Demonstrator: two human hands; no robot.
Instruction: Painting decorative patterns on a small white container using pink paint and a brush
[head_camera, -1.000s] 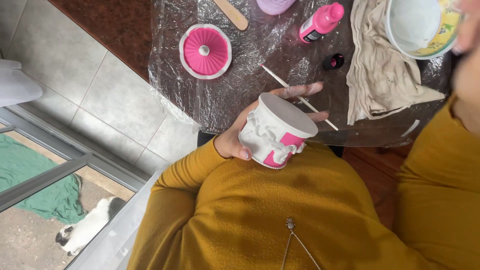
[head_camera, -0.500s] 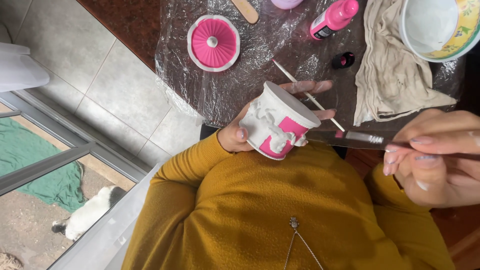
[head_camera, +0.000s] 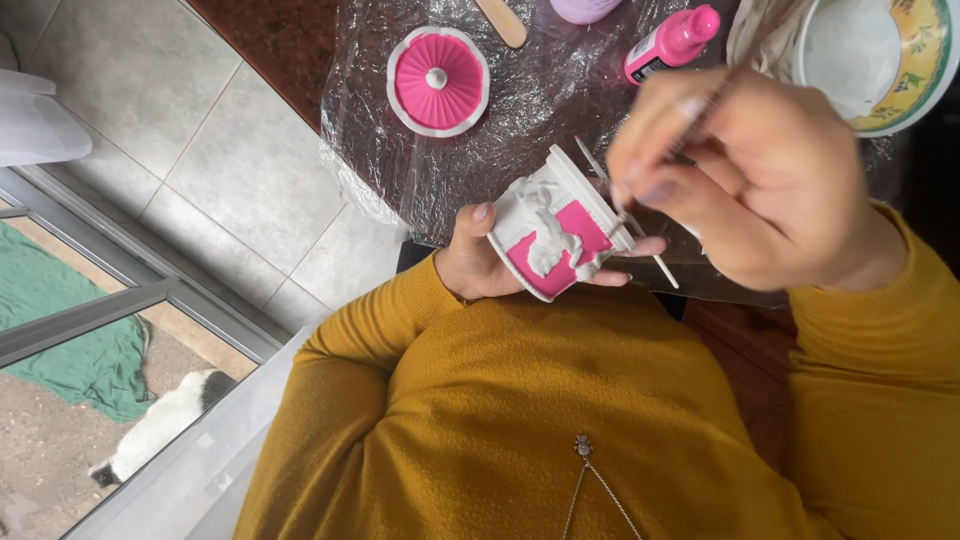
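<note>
At the frame's centre the left hand is clamped around a white box with pink panels, tilted above the desk edge. To its right, the right hand pinches a thin brush, blurred, just beside the box.

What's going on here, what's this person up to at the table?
A person in a mustard sweater holds a small white and pink pot in the left hand, tilted on its side. The right hand holds a thin brush above it. On the plastic-covered table sit a pink ribbed lid, a pink paint bottle, a wooden stick and a bowl. Another thin stick lies behind the pot.
</note>
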